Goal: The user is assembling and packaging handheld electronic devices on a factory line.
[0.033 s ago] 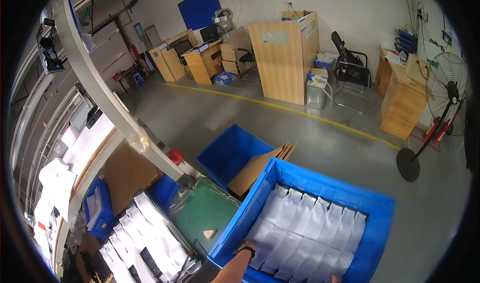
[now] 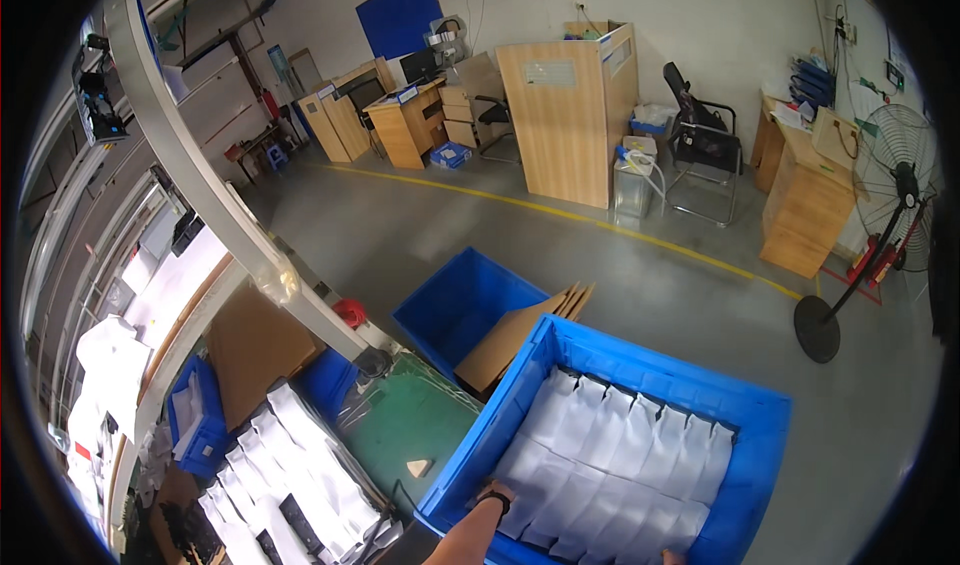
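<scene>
A large blue plastic bin (image 2: 660,360) stands in front of me. Inside it, white sheet-wrapped pieces (image 2: 600,465) lie side by side in two rows, with dark edges showing between them. Over the bin's left wall reaches my left hand (image 2: 496,489), with a dark band at the wrist. It is at the left end of the white pieces, and its fingers are too hidden to show a grip. Only a small part of my right hand (image 2: 673,557) shows at the bottom edge, by the near row; its fingers are mostly out of sight.
To the left, more white-wrapped pieces (image 2: 290,475) lie beside a green surface (image 2: 410,420) holding a small pale wedge (image 2: 419,468). Behind the bin sits another blue bin (image 2: 470,285) with cardboard sheets (image 2: 515,335). A metal post (image 2: 215,175) rises at left; a standing fan (image 2: 818,328) is at right.
</scene>
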Motion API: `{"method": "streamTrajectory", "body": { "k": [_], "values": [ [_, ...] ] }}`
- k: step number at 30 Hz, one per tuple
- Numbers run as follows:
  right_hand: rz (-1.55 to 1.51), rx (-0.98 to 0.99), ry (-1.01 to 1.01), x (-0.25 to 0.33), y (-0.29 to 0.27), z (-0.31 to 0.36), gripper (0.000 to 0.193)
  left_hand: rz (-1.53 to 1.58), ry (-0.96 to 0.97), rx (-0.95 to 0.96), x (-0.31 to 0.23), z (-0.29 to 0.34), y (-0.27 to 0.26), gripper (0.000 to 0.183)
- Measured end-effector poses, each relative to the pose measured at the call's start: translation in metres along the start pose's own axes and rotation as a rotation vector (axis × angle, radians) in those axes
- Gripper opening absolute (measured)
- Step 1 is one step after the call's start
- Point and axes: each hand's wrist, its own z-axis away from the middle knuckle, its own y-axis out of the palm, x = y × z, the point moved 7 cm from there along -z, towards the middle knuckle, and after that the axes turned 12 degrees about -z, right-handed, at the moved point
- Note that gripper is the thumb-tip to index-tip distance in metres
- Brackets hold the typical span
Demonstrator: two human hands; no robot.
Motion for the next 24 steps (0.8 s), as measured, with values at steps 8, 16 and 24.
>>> {"method": "streamTrajectory", "body": {
  "k": [8,16,24],
  "values": [
    [0.102,-0.062,0.074,-0.069,-0.011,-0.045,0.057,0.313,0.077,0.128,-0.033,0.088,-0.059,0.067],
    [0.143,-0.077,0.118,-0.097,-0.017,-0.054,0.059,0.230,0.252,0.272,-0.044,0.086,-0.066,0.092],
    [0.170,-0.094,0.151,-0.105,-0.025,-0.052,0.061,0.239,0.176,0.149,-0.041,0.085,-0.057,0.099]
  ]
}}
